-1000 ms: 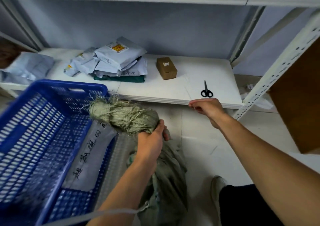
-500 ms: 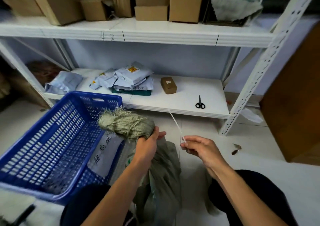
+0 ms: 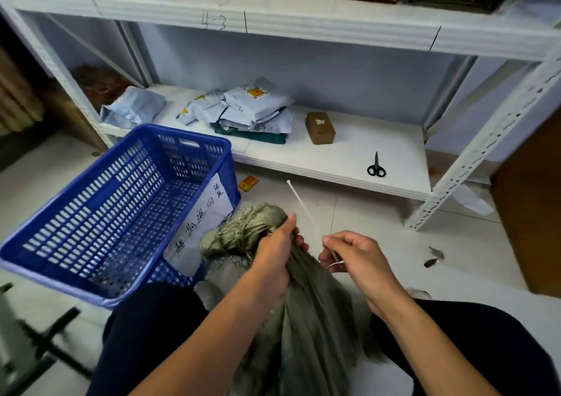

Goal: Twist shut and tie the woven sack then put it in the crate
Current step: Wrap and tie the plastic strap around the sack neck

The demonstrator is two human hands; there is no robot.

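Fingers (image 3: 299, 239) of the left hand (image 3: 274, 254) clamp round the twisted neck of the grey-green woven sack (image 3: 303, 310) at lower centre, its frayed mouth pointing up-left toward the blue crate (image 3: 121, 210), while the right hand (image 3: 356, 257) pinches a white tie (image 3: 300, 203) slanting up-left.

Your left hand (image 3: 274, 254) grips the twisted neck of the grey-green woven sack (image 3: 306, 310) between your knees, its frayed mouth (image 3: 243, 228) touching the blue crate (image 3: 115, 210), while your right hand (image 3: 355, 259) pinches a white zip tie (image 3: 300, 203) just beside it.
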